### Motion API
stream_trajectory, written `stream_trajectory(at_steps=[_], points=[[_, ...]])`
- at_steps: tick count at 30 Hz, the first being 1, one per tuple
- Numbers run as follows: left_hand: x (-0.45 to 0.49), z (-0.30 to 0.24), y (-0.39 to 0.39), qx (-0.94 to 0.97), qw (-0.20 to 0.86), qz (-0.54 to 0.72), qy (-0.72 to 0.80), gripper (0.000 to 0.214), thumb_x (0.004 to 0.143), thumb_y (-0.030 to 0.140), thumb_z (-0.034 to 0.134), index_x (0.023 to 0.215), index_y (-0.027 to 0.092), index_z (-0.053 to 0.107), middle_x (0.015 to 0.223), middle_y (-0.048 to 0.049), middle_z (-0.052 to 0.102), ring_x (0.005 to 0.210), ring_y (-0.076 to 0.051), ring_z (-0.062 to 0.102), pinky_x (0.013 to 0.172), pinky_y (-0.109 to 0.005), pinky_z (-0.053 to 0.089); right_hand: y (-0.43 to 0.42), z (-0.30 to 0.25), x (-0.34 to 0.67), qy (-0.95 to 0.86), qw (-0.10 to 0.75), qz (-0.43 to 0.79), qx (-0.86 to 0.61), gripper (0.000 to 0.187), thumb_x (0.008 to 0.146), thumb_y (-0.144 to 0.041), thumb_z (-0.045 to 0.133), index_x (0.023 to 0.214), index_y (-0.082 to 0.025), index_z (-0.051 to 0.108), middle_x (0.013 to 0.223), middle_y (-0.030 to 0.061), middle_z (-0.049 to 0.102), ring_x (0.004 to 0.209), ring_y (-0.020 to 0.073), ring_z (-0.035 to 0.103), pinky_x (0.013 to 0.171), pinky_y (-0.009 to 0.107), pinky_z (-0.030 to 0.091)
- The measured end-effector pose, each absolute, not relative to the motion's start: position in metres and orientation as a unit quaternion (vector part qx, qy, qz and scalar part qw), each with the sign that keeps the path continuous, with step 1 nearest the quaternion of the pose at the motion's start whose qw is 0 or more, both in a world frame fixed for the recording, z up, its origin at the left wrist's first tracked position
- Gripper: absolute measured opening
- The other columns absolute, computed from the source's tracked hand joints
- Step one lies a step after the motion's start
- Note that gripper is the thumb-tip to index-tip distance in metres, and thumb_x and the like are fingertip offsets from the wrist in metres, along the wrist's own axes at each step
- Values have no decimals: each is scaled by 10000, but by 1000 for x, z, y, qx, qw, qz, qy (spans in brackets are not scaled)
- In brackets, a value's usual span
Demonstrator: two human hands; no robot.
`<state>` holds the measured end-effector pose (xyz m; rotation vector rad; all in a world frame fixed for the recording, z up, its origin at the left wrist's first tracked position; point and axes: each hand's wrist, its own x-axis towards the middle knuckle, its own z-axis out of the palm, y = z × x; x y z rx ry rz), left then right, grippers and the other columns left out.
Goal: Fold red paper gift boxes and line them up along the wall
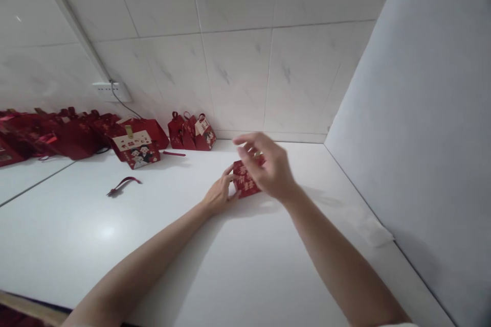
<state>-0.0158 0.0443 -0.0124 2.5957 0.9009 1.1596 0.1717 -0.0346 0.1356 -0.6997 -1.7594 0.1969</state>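
Your left hand steadied a small red box on the tabletop; your right hand hovered open-fingered above it. Finished boxes lined the wall; this one looked unfinished.

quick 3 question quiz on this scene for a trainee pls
1. True or false: both hands are at the small red box on the white table.
2. Which hand is blurred above the box? A) left hand B) right hand
3. What lies alone on the table left of the hands?

Key:
1. True; the left hand touches its side.
2. B, the right hand.
3. A dark red ribbon.
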Motion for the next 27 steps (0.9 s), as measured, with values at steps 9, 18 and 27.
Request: stream_trajectory(at_steps=[9,18,27], points=[[24,5,4,730,421,402,358,600,782,396,653,1301,176,446,1188,-105,619,1079,-259,595,924,-384,487,-75,154,224,-810,394,125,-415,458,796,-292,659,1231,-369,539,1322,7,499,1174,253,512,892,400,490],[17,2,-4,728,518,303,332,485,646,365,786,1048,148,623,1004,-71,692,904,-224,646,804,-331,521,-52,132,235,-810,302,176,-471,154,845,-210,520,870,-226,671,826,8,690,742,147,633,681,284,487],[19,5,-9,746,509,281,324,429,684,395,747,1013,151,621,993,-81,689,910,-237,640,803,-343,517,-42,120,215,-745,453,188,-452,137,824,-312,622,916,-210,615,774,3,683,734,142,651,697,290,517]])
